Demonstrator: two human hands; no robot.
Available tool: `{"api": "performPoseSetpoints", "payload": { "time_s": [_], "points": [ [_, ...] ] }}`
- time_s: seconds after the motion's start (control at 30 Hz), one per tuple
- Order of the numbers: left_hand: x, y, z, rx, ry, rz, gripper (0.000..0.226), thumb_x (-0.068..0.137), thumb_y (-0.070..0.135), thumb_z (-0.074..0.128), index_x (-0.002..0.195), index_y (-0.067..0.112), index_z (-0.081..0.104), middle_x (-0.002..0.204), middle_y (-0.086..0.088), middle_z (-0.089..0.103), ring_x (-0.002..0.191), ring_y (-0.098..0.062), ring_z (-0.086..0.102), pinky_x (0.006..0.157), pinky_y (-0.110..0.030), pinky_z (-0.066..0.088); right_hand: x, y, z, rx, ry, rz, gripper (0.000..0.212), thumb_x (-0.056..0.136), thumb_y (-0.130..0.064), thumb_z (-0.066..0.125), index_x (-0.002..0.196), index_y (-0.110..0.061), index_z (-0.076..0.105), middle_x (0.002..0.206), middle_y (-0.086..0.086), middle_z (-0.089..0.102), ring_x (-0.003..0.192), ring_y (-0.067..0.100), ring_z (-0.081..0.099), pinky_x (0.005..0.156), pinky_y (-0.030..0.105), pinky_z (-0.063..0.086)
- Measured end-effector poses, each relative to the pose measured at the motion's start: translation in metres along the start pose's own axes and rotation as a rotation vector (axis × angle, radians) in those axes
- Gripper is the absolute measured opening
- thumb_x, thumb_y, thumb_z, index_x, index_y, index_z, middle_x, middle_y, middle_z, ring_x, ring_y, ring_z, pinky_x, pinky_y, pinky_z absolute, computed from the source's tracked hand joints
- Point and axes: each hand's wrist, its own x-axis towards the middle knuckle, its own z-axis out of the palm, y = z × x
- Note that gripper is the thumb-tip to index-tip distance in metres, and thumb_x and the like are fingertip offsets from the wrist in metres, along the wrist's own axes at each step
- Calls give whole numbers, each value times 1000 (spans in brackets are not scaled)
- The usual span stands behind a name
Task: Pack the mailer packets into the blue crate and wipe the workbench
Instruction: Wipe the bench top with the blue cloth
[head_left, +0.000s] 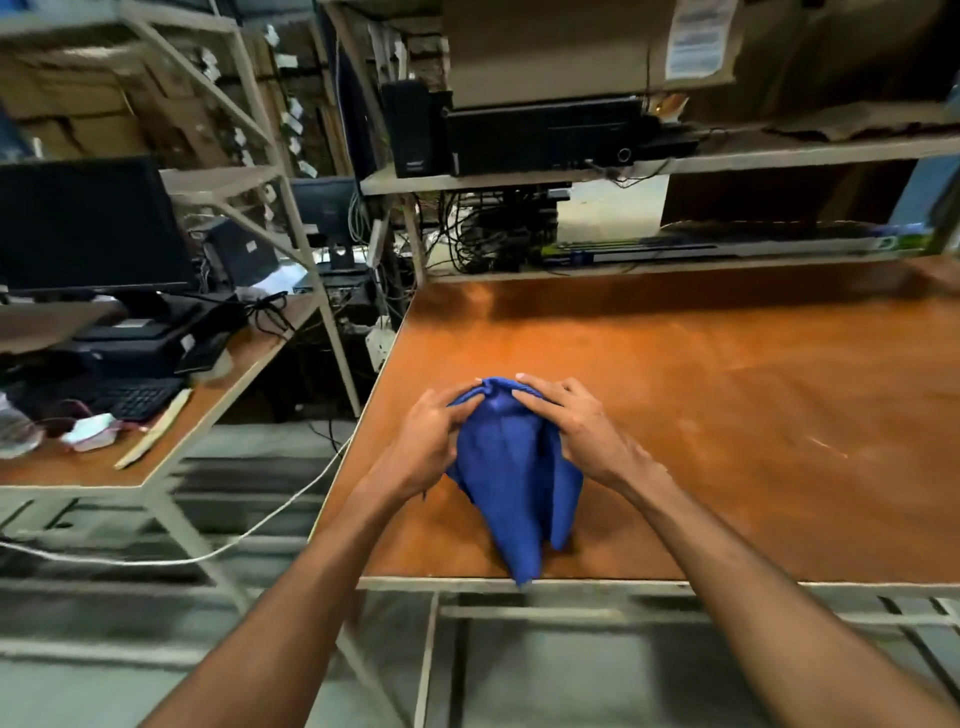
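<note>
Head view: left hand (428, 441) at 9 o'clock and right hand (584, 426) at 3 o'clock of the blue cloth (511, 478) pinch its bunched top with curled fingers, near the 6 o'clock edge of the workbench (737, 415).

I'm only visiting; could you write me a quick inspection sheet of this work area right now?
Surface: orange-brown workbench, lightly scuffed.
Job's things: blue cloth bunched near the front edge, its tip overhanging; mailer packets and blue crate: nothing seen.
Clutter: nothing seen on the workbench; keyboard and monitor on the side desk.
Hands: left hand and right hand both grip the cloth's bunched top.
Cables: white cable drooping beside the left edge; dark cables tangled behind.
Surroundings: shelf with black computer, cardboard boxes above.
</note>
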Motion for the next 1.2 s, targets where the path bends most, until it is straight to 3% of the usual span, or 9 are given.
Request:
{"api": "performPoseSetpoints", "payload": {
  "time_s": [0.17, 0.27, 0.33, 0.47, 0.63, 0.8, 0.93, 1.1, 1.2],
  "points": [
    [74, -98, 16, 44, -27, -87, 46, 80, 3, 51, 124, 1, 65, 132, 0, 57, 122, 2, 49, 100, 0, 27, 75, 76, 63, 82, 0, 49, 78, 59, 15, 38, 132, -2, 57, 141, 15, 53, 89, 25, 46, 91, 25, 37],
    [121, -139, 18, 62, 8, -84, 49, 84, 15, 42, 124, -1, 64, 133, 1, 54, 124, 11, 42, 103, -2, 26, 126, 121, 80, 97, 24, 51, 65, 68, 11, 37, 128, 1, 60, 136, 19, 56, 96, 36, 59, 95, 29, 36],
    [156, -167, 17, 48, 10, -101, 44, 85, 11, 44, 120, -3, 66, 129, -2, 57, 120, 6, 44, 101, 1, 24, 164, 151, 90, 123, 56, 70, 58, 67, 14, 45, 122, 2, 64, 130, 20, 60, 101, 41, 61, 93, 33, 38],
    [219, -232, 24, 112, -30, -165, 47, 82, 2, 46, 126, 2, 65, 135, -11, 59, 124, -25, 54, 107, -8, 27, 225, 196, 106, 127, 90, 134, 50, 70, 11, 47, 114, -1, 68, 123, 17, 64, 96, 40, 62, 88, 26, 37],
    [287, -313, 48, 53, 5, -339, 47, 81, -6, 52, 124, 7, 66, 136, -11, 56, 126, -29, 53, 106, -12, 27, 292, 261, 145, 129, -39, 346, 51, 79, 13, 51, 124, -7, 65, 138, 18, 52, 117, 42, 51, 104, 27, 31],
    [308, -405, 100, 240, -224, -507, 65, 91, 38, 63, 149, 25, 38, 161, -15, 18, 140, -41, 31, 111, -54, 34, 308, 301, 203, -171, -423, 542, 57, 96, -39, 53, 149, -31, 33, 159, 10, 20, 136, 40, 26, 109, 57, 27],
    [272, -446, 128, 147, -210, -502, 54, 93, 37, 57, 143, 23, 45, 156, -10, 31, 139, -32, 36, 111, -50, 36, 286, 296, 249, -238, -461, 457, 58, 96, -57, 39, 148, -32, 33, 158, 2, 28, 141, 28, 28, 114, 50, 20],
    [255, -478, 120, 160, -39, -485, 47, 95, 43, 39, 133, 20, 52, 139, -6, 47, 128, -28, 46, 109, -45, 38, 299, 291, 298, -203, -578, 534, 70, 82, -84, 22, 145, -61, 0, 165, -3, -3, 149, 36, -1, 114, 63, -3],
    [254, -489, 119, 248, -17, -476, 50, 96, 49, 32, 132, 20, 50, 138, -4, 48, 131, -24, 43, 110, -43, 33, 318, 306, 313, -202, -603, 547, 68, 81, -86, 19, 142, -65, -3, 164, -6, -10, 149, 35, -9, 113, 65, -7]
  ]
}}
